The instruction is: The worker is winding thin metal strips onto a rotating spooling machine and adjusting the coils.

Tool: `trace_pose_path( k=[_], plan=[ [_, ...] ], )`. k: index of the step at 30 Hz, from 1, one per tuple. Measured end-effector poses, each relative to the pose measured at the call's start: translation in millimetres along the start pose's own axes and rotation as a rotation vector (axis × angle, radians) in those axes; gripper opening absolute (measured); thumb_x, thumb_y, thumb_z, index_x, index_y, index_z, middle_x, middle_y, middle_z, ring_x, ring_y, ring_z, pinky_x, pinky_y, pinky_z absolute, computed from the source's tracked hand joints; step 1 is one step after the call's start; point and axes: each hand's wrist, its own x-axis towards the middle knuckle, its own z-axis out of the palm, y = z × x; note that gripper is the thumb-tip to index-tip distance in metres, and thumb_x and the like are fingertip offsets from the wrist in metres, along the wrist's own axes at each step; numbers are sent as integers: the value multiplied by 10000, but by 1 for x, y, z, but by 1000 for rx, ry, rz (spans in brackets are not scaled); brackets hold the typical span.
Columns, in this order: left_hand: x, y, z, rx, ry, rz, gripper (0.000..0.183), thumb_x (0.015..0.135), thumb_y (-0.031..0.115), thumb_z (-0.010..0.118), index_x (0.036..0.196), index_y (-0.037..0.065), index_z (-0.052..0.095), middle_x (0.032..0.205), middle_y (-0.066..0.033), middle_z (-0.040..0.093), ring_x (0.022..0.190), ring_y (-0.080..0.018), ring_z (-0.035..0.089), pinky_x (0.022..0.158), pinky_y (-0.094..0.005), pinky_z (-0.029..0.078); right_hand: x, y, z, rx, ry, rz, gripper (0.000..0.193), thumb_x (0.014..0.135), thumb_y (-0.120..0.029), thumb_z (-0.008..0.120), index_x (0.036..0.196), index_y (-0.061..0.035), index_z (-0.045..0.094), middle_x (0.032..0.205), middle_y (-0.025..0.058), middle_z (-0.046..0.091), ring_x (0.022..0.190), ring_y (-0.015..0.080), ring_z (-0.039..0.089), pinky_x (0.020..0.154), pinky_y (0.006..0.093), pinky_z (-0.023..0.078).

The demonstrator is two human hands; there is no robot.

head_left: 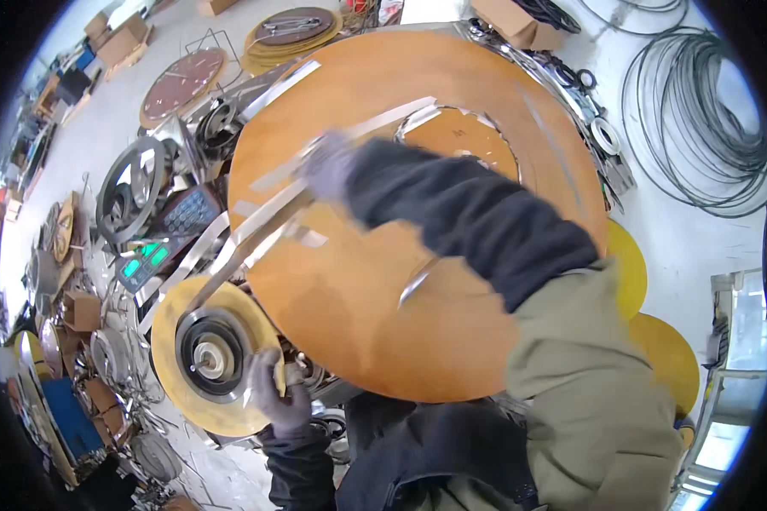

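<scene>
A wide orange-brown round disc (383, 341) fills the middle of the view, with a round opening edged in metal (460, 136) toward its far side. At near left stands a yellow reel (170, 366) with a dark coil (187, 345) around its hub. A flat metal strip (256, 234) runs from this coil up over the disc's left side. My gloved left hand (281, 396) is closed on the reel's near right rim. Reaching across the disc, my gloved right hand (328, 166) is at the strip; motion smears its fingers, so its grip is unclear.
Left of the disc are a scale with a green lit display (145, 262), a keypad unit (187, 209) and a grey metal ring (111, 183). Coiled wire (699, 128) lies on the floor at far right. Yellow discs (669, 358) show beside my right arm.
</scene>
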Motion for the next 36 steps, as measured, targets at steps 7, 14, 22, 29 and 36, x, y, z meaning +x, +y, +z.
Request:
trace_pose_path(
  k=[7,14,22,29,36],
  plan=[
    [21,58,144,47,-263,137,399,750,206,626,1089,7,553,1126,-191,534,1093,-376,476,965,-474,362,-187,292,-24,-228,177,886,249,819,-217,503,1018,-116,613,946,126,655,937,295,619,832,393,437],
    [29,135,207,338,-663,478,452,793,288,580,1154,28,505,1192,-198,487,1175,-386,408,1050,-494,253,-228,335,109,-74,50,1110,378,868,-348,456,1174,-146,550,1143,162,601,1087,300,562,925,481,367],
    [82,86,150,-40,-827,433,275,655,158,652,913,77,602,944,-111,576,901,-276,560,756,-377,472,-262,404,136,137,141,1115,367,873,-408,455,1024,-118,622,1053,153,627,979,335,592,860,418,450],
    [212,53,199,404,-322,143,354,758,196,589,1068,28,566,1116,-197,550,1050,-368,508,870,-431,413,-249,416,101,-27,168,1184,327,850,-315,476,1080,-124,607,1071,160,621,965,346,598,879,437,445],
    [285,48,275,55,-167,226,472,780,190,562,1220,34,499,1197,-227,519,1136,-393,463,992,-418,347,-257,376,171,262,-134,1095,221,821,-257,507,872,-94,647,984,147,647,926,318,619,895,387,439]
  ],
)
